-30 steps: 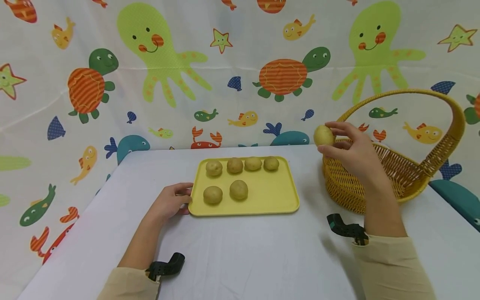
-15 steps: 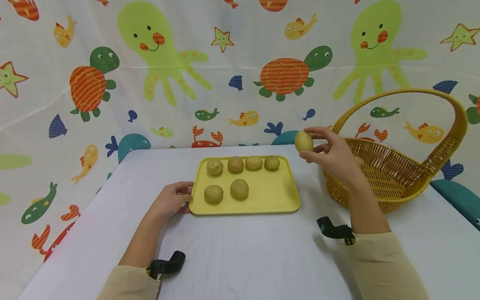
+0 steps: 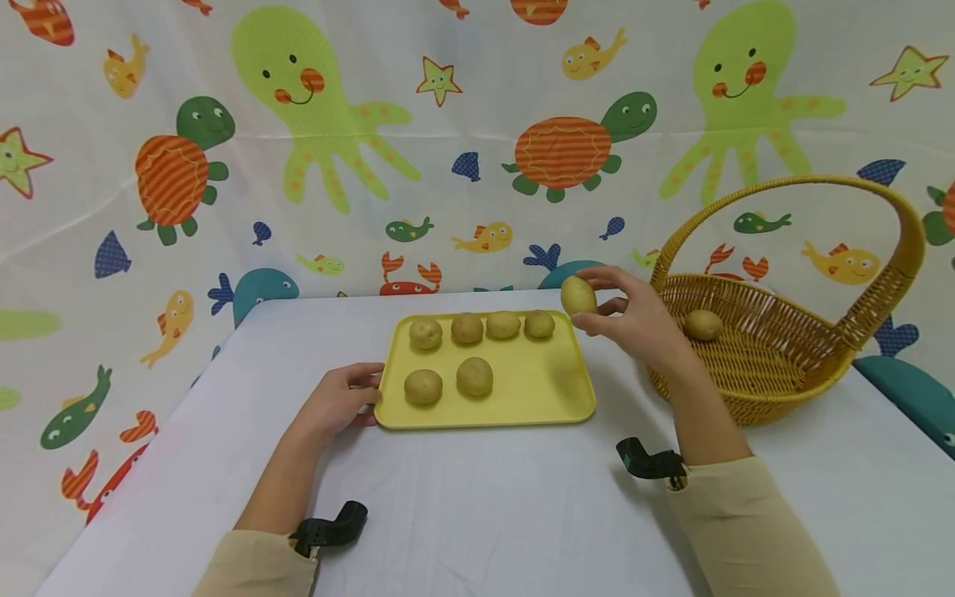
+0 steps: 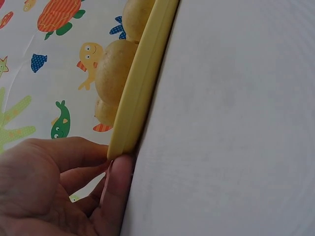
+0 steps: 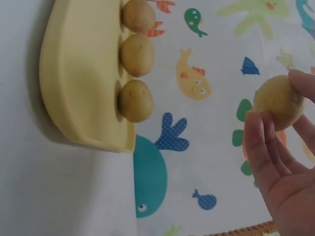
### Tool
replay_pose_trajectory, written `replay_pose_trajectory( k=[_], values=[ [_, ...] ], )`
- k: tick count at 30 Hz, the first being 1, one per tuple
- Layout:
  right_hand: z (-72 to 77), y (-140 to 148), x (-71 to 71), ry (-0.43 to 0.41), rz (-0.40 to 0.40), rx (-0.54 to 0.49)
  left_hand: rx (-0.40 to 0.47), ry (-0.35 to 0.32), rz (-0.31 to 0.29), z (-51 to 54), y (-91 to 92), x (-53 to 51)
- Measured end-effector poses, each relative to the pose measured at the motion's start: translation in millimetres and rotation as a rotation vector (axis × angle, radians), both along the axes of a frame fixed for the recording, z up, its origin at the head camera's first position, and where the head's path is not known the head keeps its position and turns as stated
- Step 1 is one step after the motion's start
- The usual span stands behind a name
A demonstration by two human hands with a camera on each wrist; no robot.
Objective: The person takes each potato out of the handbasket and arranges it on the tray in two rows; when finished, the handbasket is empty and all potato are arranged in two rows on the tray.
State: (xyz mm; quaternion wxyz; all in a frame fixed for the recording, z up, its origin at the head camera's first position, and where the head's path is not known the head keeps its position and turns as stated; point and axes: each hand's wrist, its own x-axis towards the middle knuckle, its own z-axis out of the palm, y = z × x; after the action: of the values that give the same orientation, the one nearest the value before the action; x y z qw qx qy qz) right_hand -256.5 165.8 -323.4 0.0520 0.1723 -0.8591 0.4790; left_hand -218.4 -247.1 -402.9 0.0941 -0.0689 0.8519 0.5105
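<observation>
Just above the far right corner of the yellow tray (image 3: pixel 533 398), my right hand (image 3: pixel 634 319) holds a potato (image 3: pixel 579 296) by its fingertips and thumb. The right wrist view shows that potato (image 5: pixel 279 102) raised clear of the tray (image 5: pixel 83 73). My left hand (image 3: pixel 345 398) grips the tray's left edge; up close, its fingers (image 4: pixel 81 151) pinch the rim (image 4: pixel 135 93). On the tray sit several potatoes: a row along the back, including one at its right end (image 3: pixel 539 324), and two in front, one of them (image 3: pixel 474 377) near the middle.
A wicker basket (image 3: pixel 776 408) with a tall arched handle (image 3: pixel 906 240) stands on the right, behind my right forearm. One potato (image 3: pixel 703 325) lies inside it. Behind the white table (image 3: pixel 477 514) hangs a curtain (image 3: pixel 477 91) printed with sea animals.
My right hand has moved left with the potato, from over the basket to the tray's far right corner. The potato in the basket has come into sight. My left hand stays put.
</observation>
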Motion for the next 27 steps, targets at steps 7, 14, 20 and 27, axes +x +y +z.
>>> replay_pose_trajectory(
  k=[7, 14, 20, 27],
  values=[
    [-6.6, -11.2, -3.6, -0.026, 0.027, 0.041, 0.006, 0.002, -0.003, -0.5, -0.6, 0.3],
    [-15.7, -21.1, -6.2, -0.087, 0.068, 0.037, 0.018, 0.005, -0.003, -1.7, -0.4, 0.2],
    [-25.8, -32.0, -9.2, -0.111, 0.088, 0.066, 0.022, 0.009, -0.001, -1.7, 0.2, 0.2],
    [-32.7, -45.1, -8.6, -0.134, 0.117, 0.14, 0.0, 0.012, 0.011, -3.3, 0.9, -1.2]
  ],
)
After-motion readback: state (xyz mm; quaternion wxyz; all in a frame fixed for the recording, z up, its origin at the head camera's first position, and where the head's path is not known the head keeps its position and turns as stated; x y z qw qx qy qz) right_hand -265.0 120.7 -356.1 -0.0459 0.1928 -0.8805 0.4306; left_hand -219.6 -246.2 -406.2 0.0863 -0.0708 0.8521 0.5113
